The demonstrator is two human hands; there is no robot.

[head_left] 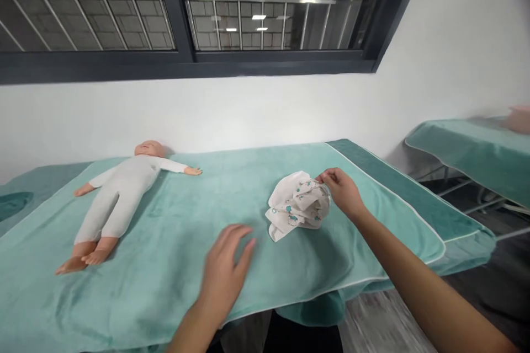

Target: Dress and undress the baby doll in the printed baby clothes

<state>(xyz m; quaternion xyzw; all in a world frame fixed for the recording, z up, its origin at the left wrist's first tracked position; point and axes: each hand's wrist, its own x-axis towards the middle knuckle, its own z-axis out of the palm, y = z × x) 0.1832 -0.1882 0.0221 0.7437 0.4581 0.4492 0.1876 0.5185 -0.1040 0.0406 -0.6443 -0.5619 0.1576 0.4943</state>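
My right hand (pixel 340 190) pinches the upper right edge of a crumpled white cloth (pixel 300 204) with small teal prints. The cloth is bunched up over the green blanket (pixel 232 187); its folds hide whether it is a garment. My left hand (pixel 227 265) is to the left of the cloth, apart from it, with thumb and fingers spread and nothing in them. A baby doll (pixel 128 182) in a white bodysuit lies on its back at the left of the blanket, arms out and feet bare.
The blanket covers a table against a white wall (pixel 248 113), below a barred window (pixel 265 11). Its front edge hangs near my body. Another green-covered table (pixel 476 149) stands at the right, with a gap of dark floor between.
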